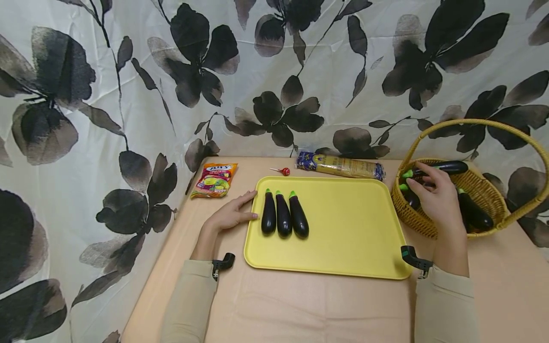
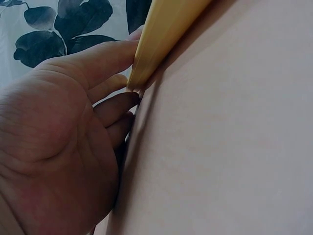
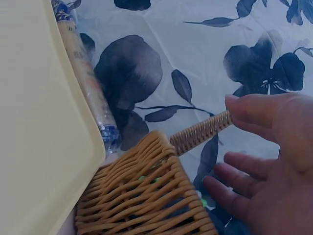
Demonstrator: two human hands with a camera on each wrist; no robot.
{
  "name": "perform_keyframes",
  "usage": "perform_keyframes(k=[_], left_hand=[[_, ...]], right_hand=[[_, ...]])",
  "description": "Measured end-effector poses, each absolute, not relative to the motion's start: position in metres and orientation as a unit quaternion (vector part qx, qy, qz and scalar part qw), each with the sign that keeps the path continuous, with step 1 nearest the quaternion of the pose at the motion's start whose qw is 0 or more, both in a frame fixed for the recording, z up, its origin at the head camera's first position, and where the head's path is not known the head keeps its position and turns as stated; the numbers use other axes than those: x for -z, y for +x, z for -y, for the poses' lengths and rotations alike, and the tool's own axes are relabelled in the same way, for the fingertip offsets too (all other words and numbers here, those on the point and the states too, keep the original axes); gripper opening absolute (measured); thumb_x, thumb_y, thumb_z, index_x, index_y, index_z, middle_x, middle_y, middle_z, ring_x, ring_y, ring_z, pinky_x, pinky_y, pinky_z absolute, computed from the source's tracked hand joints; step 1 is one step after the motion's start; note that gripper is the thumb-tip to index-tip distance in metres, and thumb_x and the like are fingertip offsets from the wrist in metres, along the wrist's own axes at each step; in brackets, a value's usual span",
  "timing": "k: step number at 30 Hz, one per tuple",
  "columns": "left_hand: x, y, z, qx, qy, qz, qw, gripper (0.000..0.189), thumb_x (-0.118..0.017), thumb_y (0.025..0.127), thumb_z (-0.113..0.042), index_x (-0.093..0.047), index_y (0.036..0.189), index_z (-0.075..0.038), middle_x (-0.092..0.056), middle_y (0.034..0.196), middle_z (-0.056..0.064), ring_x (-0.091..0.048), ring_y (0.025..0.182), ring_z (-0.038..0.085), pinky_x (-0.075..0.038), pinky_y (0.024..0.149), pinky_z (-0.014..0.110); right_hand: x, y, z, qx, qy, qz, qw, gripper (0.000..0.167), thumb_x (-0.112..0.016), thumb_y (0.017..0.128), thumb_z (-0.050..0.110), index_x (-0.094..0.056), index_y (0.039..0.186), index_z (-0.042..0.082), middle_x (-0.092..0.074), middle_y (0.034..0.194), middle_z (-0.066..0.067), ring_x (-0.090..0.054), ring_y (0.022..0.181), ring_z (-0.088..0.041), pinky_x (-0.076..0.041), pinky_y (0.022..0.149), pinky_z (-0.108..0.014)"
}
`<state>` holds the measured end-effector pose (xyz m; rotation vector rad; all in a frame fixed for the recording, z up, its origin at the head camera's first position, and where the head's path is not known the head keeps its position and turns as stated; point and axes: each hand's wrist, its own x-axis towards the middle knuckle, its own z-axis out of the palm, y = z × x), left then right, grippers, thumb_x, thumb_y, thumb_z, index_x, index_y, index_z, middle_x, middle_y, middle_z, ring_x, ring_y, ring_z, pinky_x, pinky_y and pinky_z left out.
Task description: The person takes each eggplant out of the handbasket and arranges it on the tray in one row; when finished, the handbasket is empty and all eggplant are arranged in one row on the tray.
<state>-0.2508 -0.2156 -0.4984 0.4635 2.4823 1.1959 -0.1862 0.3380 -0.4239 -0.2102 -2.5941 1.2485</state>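
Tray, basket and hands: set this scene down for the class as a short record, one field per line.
Tray: yellow, flat on the table
On tray: three eggplants, side by side on its left half, stems toward the far edge
Basket: wicker, arched handle, right of the tray
In basket: more eggplants, partly hidden; exact count cannot be told
Left hand: touches the tray's left edge
Right hand: over the basket; contact unclear
Behind tray: pasta pack, lollipop
Far left: candy bag
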Motion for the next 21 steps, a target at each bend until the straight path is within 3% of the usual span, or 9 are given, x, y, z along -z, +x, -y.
perform_keyframes(k=[10,17,21], left_hand=[[0.498,-0.251,0.216,-0.418,0.163,-0.877,0.174,0.083,-0.076,0.095,-0.041,-0.034,0.164,-0.028,-0.022,0.174,-0.003,-0.009,0.163,0.022,-0.006,0.133,0.050],[0.498,-0.252,0.216,-0.418,0.163,-0.876,0.175,0.083,-0.076,0.094,-0.041,-0.034,0.164,-0.028,-0.022,0.174,-0.003,-0.009,0.163,0.023,-0.006,0.133,0.052],[0.498,-0.252,0.216,-0.420,0.164,-0.875,0.177,0.083,-0.076,0.095,-0.041,-0.034,0.165,-0.028,-0.022,0.174,-0.003,-0.009,0.163,0.022,-0.007,0.133,0.051]], right_hand=[[0.437,-0.188,-0.349,-0.439,-0.119,0.885,0.103,0.069,-0.055,0.106,0.044,-0.032,0.165,0.018,-0.012,0.171,-0.023,-0.027,0.150,-0.052,-0.037,0.113,-0.071],[0.444,-0.189,-0.359,-0.393,-0.132,0.907,0.076,0.069,-0.052,0.108,0.042,-0.029,0.165,0.011,-0.010,0.168,-0.035,-0.013,0.152,-0.061,-0.019,0.117,-0.080],[0.446,-0.191,-0.361,-0.348,-0.123,0.928,0.046,0.065,-0.046,0.110,0.036,-0.025,0.165,0.008,-0.019,0.163,-0.040,-0.024,0.145,-0.063,-0.024,0.112,-0.082]])
